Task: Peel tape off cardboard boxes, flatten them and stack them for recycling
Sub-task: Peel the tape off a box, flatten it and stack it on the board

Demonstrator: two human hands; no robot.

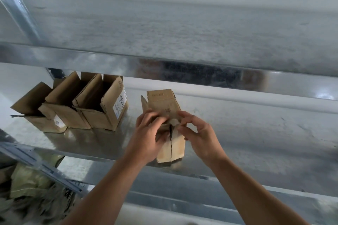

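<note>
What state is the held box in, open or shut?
Shut: box flaps meet along a narrow dark seam; tape lifted at its top.

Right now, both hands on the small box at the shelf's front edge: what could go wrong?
1. The small box stands right at the front lip of the metal shelf, held by the left hand alone; a hard tug could pull it off.
2. The right hand seems to pinch only a small tape tab at the seam, which may tear short and leave tape behind.
</note>
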